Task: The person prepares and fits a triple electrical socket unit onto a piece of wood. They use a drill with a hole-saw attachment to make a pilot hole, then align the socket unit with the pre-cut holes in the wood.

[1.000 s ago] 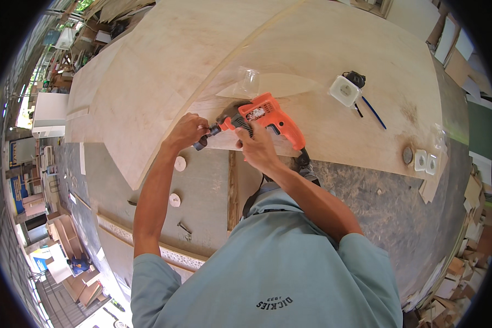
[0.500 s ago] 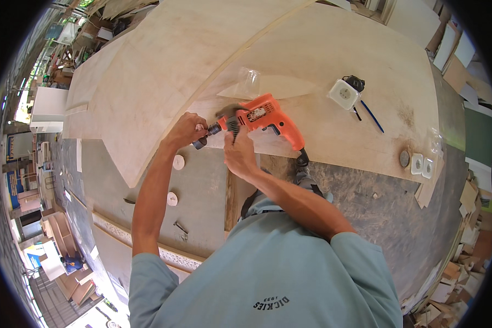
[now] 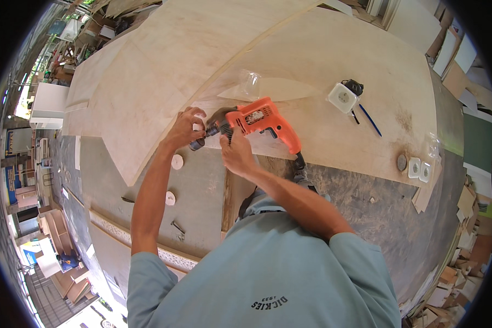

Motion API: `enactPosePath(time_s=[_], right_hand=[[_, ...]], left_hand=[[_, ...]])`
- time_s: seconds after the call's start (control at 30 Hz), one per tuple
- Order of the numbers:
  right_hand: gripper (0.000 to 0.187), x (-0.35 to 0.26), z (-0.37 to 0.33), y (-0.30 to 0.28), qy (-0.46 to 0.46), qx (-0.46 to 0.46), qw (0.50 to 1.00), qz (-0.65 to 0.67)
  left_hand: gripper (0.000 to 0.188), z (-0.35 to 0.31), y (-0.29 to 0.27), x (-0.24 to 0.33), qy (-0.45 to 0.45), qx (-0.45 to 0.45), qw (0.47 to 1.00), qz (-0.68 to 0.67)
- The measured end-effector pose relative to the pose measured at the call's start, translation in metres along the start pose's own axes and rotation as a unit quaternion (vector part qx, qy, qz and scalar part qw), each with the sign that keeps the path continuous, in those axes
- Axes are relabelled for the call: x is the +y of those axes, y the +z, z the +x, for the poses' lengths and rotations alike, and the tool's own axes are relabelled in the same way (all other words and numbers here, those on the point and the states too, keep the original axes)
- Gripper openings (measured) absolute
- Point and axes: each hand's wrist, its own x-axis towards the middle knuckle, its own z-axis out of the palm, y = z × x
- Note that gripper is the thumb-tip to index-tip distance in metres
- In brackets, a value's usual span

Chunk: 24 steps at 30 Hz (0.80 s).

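Note:
An orange corded drill [image 3: 268, 123] lies over the near edge of the pale board, its chuck pointing left and its handle toward me. My right hand [image 3: 238, 153] is closed round the black ribbed side handle [image 3: 226, 131] behind the chuck. At the chuck [image 3: 212, 131], the fingers of my left hand [image 3: 185, 130] are curved and spread apart, the lower ones touching or very near it. A dark cylindrical piece, seemingly a hole saw [image 3: 197, 144], shows just below these fingers. Two pale round discs, an upper disc [image 3: 177, 162] and a lower disc [image 3: 170, 198], lie on the grey surface.
Large pale boards [image 3: 311, 49] cover the far side. On them rest a white square fitting [image 3: 343, 97], a black tape measure [image 3: 354, 86], a blue pen [image 3: 370, 120] and two small white fittings [image 3: 420, 168]. A bolt [image 3: 177, 227] lies near my left forearm. Wood offcuts pile up at right.
The fingers of my left hand have loosened and spread at the chuck. My right hand keeps its hold on the side handle. The drill has shifted only slightly.

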Motion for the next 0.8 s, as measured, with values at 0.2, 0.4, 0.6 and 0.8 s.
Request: enactPosePath(time_s=[0.2,0.4,0.6,0.8], right_hand=[[0.03,-0.023,0.0,-0.039,0.06,-0.076,0.983,0.153],[0.03,-0.02,0.022,-0.076,-0.043,-0.053,0.966,0.251],[0.027,0.008,0.033,-0.079,-0.053,0.014,0.982,0.18],[0.027,0.018,0.024,-0.081,-0.057,0.024,0.987,0.149]], left_hand=[[0.005,-0.008,0.007,-0.004,-0.049,0.061,0.99,-0.12],[0.01,-0.01,-0.005,0.018,-0.004,0.222,0.968,-0.115],[0.019,-0.014,0.008,0.021,-0.089,0.205,0.974,-0.043],[0.018,0.018,0.015,0.014,-0.234,0.054,0.969,0.054]])
